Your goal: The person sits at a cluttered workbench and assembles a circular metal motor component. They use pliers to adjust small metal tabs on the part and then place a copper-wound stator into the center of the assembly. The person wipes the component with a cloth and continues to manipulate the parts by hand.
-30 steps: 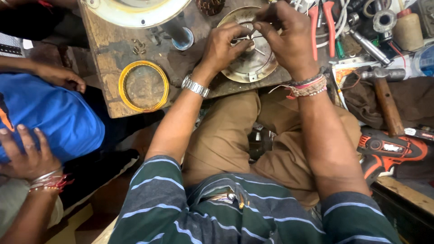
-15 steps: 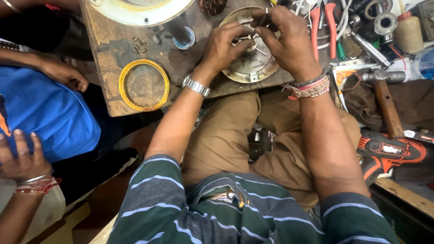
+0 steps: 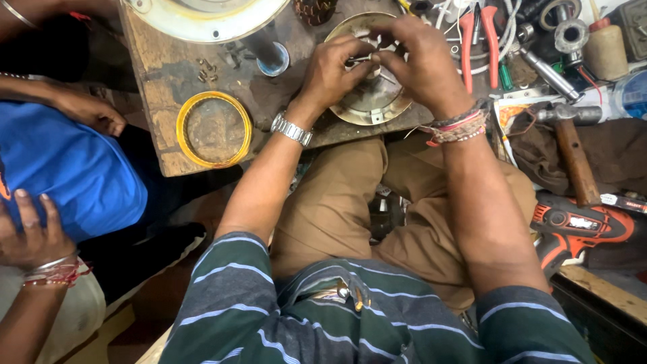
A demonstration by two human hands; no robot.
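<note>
Two hands meet over a round metal plate (image 3: 367, 101) on the bench (image 3: 168, 74).
Left hand (image 3: 333, 71) and right hand (image 3: 421, 64) pinch a thin pin (image 3: 360, 59), apparently lying left-right above the plate, fingers closed tight.

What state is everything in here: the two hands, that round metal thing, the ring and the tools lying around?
Left hand: fingers pinched on a small part over the disc.
Right hand: fingers curled, meeting the left hand.
Round metal disc: flat on the wooden board.
Yellow ring: lying flat, untouched.
Hammer: lying down, unused.
Red drill: lying on its side.
Red-handled pliers: lying unused.
</note>
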